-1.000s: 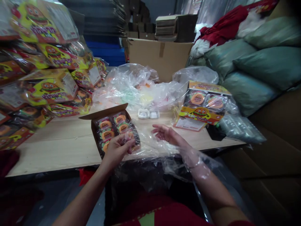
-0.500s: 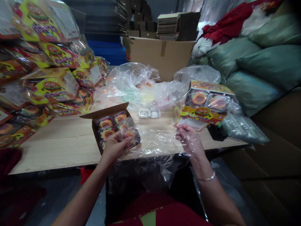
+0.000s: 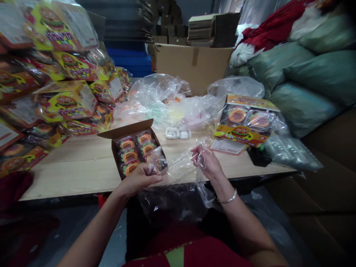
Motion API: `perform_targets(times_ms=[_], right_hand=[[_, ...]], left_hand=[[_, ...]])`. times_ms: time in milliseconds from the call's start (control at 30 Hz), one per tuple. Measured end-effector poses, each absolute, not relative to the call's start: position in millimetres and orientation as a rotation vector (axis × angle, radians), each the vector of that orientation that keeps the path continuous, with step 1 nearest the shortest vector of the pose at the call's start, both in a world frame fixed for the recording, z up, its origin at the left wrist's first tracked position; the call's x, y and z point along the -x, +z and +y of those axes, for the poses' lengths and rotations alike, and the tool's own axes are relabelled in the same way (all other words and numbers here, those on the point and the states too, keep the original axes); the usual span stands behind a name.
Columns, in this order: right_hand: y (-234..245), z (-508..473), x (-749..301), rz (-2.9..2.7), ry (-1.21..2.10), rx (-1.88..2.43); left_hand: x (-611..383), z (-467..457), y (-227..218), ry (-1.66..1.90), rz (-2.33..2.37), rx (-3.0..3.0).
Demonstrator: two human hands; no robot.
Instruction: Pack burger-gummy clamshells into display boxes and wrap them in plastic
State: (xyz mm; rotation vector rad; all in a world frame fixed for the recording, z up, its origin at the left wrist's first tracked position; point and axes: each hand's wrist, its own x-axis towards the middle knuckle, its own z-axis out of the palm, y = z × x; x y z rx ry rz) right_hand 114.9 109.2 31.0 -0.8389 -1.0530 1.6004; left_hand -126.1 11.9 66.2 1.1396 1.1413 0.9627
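An open brown cardboard box (image 3: 116, 145) of small burger-candy packs lies on the wooden table (image 3: 78, 167) right in front of me. My left hand (image 3: 139, 180) is closed on the near edge of a clear plastic bag (image 3: 178, 167) at the box's front right corner. My right hand (image 3: 207, 163) pinches the same bag's other edge, holding the film up between the two hands. The bag hangs over the table's front edge towards my lap.
A tall pile of bagged yellow burger-candy boxes (image 3: 63, 104) fills the left side. A finished display box (image 3: 244, 126) stands at the right, two small clear tubs (image 3: 178, 132) and crumpled plastic bags (image 3: 167, 100) behind. A large carton (image 3: 191, 66) and green sacks (image 3: 306, 74) lie beyond.
My right hand came out of the plastic bag, swung right, then back left and up, now pinching the bag's edge. My left hand stayed by the box, gripping the film.
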Motion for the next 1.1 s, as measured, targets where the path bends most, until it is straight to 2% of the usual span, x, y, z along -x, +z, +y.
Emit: perform_targets(times_ms=[133, 300, 367, 533, 633, 733, 867, 1100], right_hand=[[25.0, 110.9, -121.2, -1.071, 1.813, 0.644], [3.3, 89.2, -130.1, -1.937, 2.133, 0.385], [-10.1, 82.8, -128.1, -2.057, 2.082, 0.447], [-43.7, 91.4, -107.8, -1.816, 1.732, 0.752], [-63.3, 108.4, -84.7, -1.743, 1.629, 0.892], [-82.9, 119.9, -59.0, -1.661, 1.669, 1.001], [-100.0, 111.5, -49.9, -1.667, 1.702, 1.025], [-103.8, 45.5, -106.4, -1.745, 1.705, 0.995]], left_hand=[[133.5, 9.7, 62.4, 1.153, 1.043, -0.912], [143.6, -13.2, 50.4, 1.119, 1.265, -0.841], [138.1, -37.3, 35.0, 0.988, 1.283, -0.894], [116.1, -95.9, -21.9, 0.625, 1.26, -1.265], [134.7, -96.2, -36.8, 0.905, 1.729, -1.381], [168.6, -75.8, -37.8, 1.254, 2.138, -1.321], [187.1, -65.2, -43.6, 1.27, 2.0, -1.258], [167.6, -103.7, -49.4, 1.131, 1.807, -1.394]])
